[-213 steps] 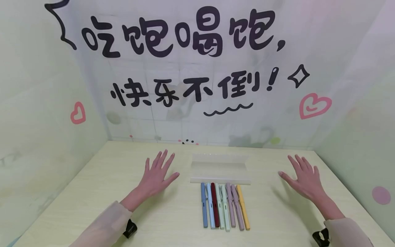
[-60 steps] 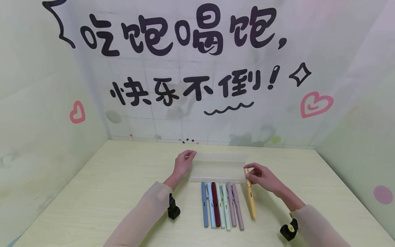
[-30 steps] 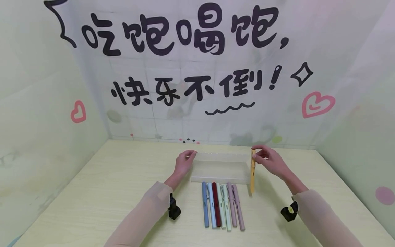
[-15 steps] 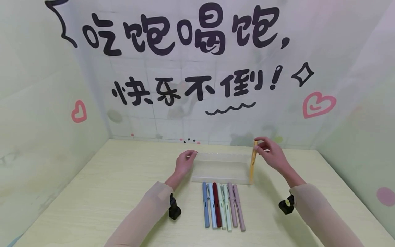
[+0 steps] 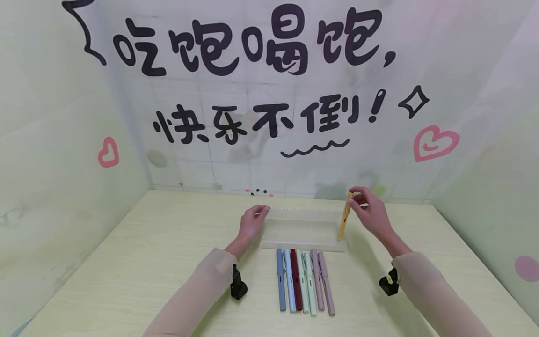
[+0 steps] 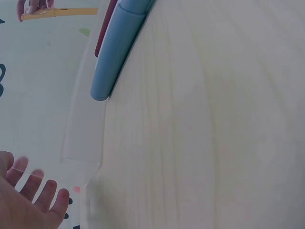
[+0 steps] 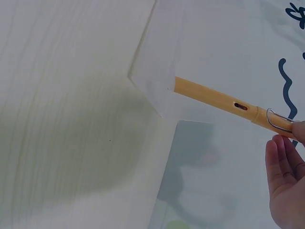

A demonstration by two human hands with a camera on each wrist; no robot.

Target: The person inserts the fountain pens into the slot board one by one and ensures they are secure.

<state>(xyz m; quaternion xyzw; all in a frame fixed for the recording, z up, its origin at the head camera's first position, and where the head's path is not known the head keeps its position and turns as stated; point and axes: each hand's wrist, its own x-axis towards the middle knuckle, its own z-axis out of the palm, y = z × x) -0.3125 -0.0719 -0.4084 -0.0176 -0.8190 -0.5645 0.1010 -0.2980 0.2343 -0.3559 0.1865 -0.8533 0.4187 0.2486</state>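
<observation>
A clear plastic pen rack (image 5: 303, 230) with a notched back edge stands on the table. My left hand (image 5: 251, 222) pinches its back left corner; in the left wrist view some fingers (image 6: 46, 195) show around the see-through panel. My right hand (image 5: 370, 210) pinches a yellow fountain pen (image 5: 345, 218) near its cap end, by the silver clip (image 7: 279, 120). This pen leans steeply, with its lower end at the right end of the rack, just behind the front lip (image 7: 155, 62).
In front of the rack several capped pens lie side by side: a blue one (image 5: 280, 281), a light blue one (image 5: 289, 283), a dark red one (image 5: 296, 281), pale green ones (image 5: 310, 285) and mauve ones (image 5: 326, 285). A printed cloth wall (image 5: 219, 173) rises behind the table.
The yellow pen left the right end of the row, was lifted upright and carried back to the rack's right end. The left hand came in to the rack's corner and has stayed there.
</observation>
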